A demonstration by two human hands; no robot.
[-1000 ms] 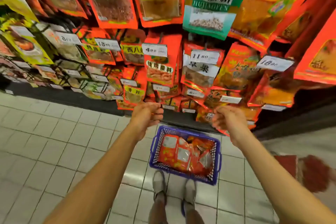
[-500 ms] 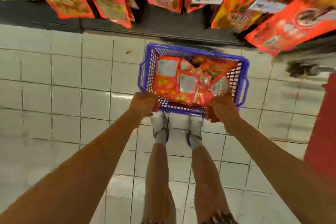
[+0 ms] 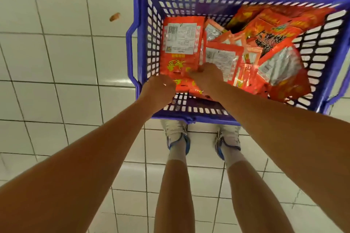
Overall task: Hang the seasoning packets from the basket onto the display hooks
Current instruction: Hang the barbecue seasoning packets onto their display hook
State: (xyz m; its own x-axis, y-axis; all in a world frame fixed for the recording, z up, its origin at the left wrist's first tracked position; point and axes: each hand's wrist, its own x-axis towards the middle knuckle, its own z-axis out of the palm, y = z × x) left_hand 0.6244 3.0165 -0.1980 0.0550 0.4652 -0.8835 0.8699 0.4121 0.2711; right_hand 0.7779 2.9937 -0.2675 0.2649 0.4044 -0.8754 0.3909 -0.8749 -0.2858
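Hands: our left hand (image 3: 158,92) and right hand (image 3: 207,76) both grasp one red packet (image 3: 180,58).
Basket: the blue basket (image 3: 144,43) sits on the floor tiles (image 3: 66,53).

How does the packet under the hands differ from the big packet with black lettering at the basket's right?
The left packet lies back side up, showing a white label panel; the black-lettered packet lies front up. Both hands are at the left packet's near end; the black-lettered one is untouched. Both are red-orange and lie in the blue basket.
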